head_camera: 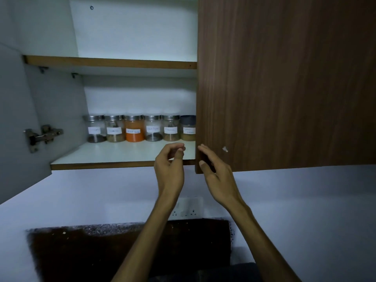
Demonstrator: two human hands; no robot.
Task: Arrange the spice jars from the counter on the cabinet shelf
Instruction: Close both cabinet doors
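Six labelled spice jars (140, 128) rowed at lower shelf (114, 154) rear, beyond our left grip (169, 165), loosely curled, and right grip (213, 171), wide, both empty, presumably arranging done.

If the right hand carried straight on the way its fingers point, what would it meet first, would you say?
Probably the edge of the closed cabinet door: the right hand has its fingers right at that edge, though depth is unclear.
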